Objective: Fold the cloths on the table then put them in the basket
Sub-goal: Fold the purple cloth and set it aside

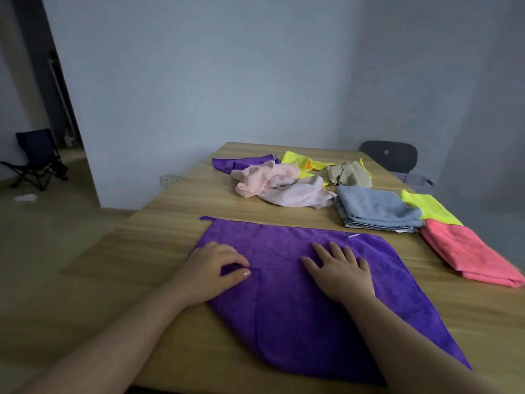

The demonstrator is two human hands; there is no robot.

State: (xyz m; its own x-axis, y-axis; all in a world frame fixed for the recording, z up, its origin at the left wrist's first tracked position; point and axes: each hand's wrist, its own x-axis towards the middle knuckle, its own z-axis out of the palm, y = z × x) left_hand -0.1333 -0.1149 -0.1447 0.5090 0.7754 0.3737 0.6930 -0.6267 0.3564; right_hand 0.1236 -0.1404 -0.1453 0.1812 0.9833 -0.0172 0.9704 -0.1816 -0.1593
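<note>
A large purple cloth (pixel 298 302) lies spread on the wooden table (pixel 147 265) in front of me, one flap folded over along a crease down its middle. My left hand (pixel 210 268) pinches the edge of that flap between thumb and fingers. My right hand (pixel 338 268) lies flat on the cloth with fingers spread. Behind it sit folded cloths: a blue-grey one (pixel 375 209), a yellow one (pixel 429 207) and a pink one (pixel 468 251). Unfolded cloths are heaped farther back: pale pink (pixel 281 183), tan (pixel 349 173), yellow (pixel 298 159) and a second purple one (pixel 241 163).
A dark chair back (pixel 389 155) and a grey basket rim (pixel 414 177) show past the table's far right edge. A folding chair (pixel 37 157) stands on the floor at the left, beyond a doorway. Grey walls close off the back.
</note>
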